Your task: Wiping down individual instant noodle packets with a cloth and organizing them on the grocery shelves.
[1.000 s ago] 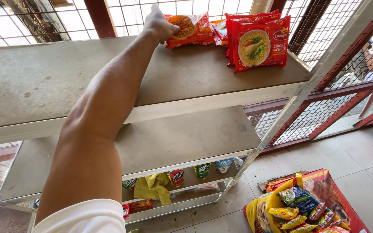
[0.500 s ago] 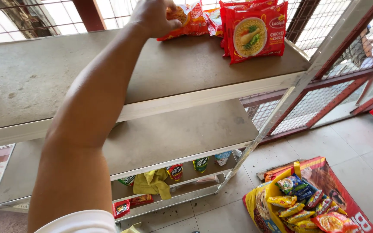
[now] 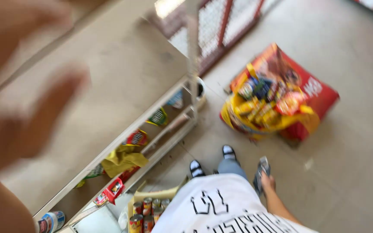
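While the bag of snack packets (image 3: 277,101) at right centre of the frame sits full on the floor, the left hand (image 3: 26,112) blurs open and empty at far left, and the right hand (image 3: 265,179) grips a dark object.

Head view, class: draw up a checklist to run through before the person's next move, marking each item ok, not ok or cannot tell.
1. Left hand empty: it looks open, but is too blurred; cannot tell.
2. Right hand free: not ok, it holds a dark flat object.
3. Red bag of snack packets upright and open: ok.
4. Floor between feet and bag free of things: ok.
5. Middle shelf bare: ok.
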